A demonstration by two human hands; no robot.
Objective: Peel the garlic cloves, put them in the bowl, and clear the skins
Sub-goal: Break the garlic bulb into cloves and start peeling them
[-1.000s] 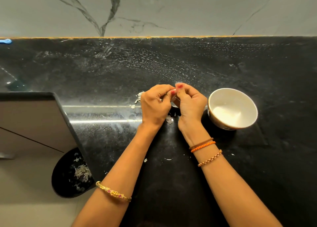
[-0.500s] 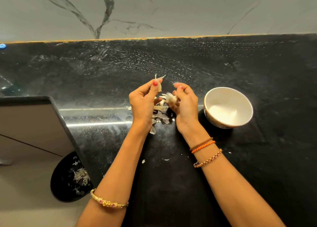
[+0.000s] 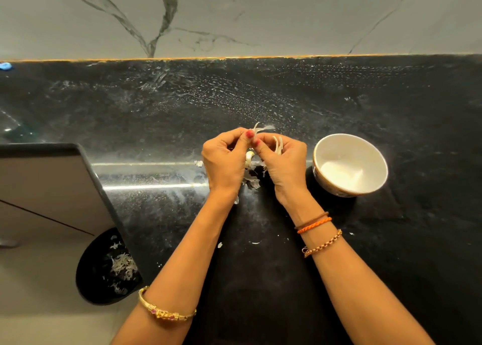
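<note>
Garlic (image 3: 249, 157) sits between our hands over the table (image 3: 391, 240), mid-peel. Left hand (image 3: 224, 159) and right hand (image 3: 283, 162) both pinch skin (image 3: 263, 128). Bowl (image 3: 350, 164) to the right looks empty; loose skins (image 3: 251, 183) beneath still need clearing. Early stage, we judge.

Home kitchen: black granite countertop (image 3: 391, 104), marble-look backsplash (image 3: 260, 16), bin (image 3: 104, 274) w/ garlic skins below counter edge.
</note>
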